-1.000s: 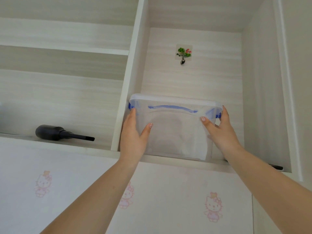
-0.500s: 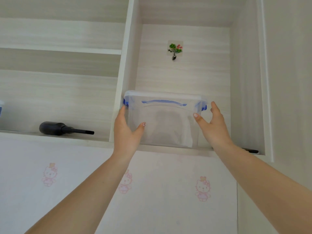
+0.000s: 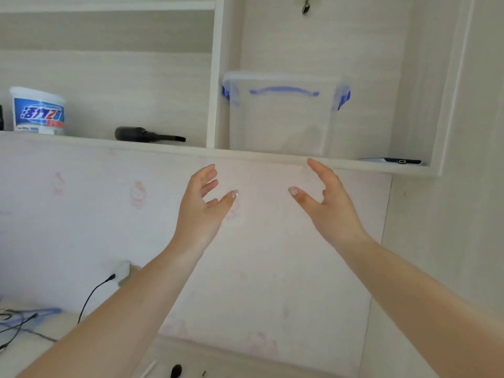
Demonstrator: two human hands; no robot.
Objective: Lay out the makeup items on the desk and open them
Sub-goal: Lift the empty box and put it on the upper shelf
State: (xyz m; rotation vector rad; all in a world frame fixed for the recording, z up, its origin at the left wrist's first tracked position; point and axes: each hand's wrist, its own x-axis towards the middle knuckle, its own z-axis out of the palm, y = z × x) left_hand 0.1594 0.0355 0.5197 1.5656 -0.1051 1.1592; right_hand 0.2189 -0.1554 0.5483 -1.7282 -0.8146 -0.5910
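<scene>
Currently — status by item:
box: clear plastic box (image 3: 283,118) with blue handle and latches sits upright in the right shelf compartment, against its left divider; contents not readable through the walls.
left hand (image 3: 203,207): grip released, fingers spread, holds nothing, below the shelf edge (image 3: 163,148).
right hand (image 3: 328,205): same — released, palm facing the left hand, box-width apart.
why: likely box parked up there to free table space.
table (image 3: 32,350): near left, carries cables (image 3: 16,320); a small dark item (image 3: 176,371) near centre, too blurred to name.
shelf left: white tub (image 3: 38,110), black nozzle tool (image 3: 147,135).
shelf right: flat device (image 3: 395,160).
</scene>
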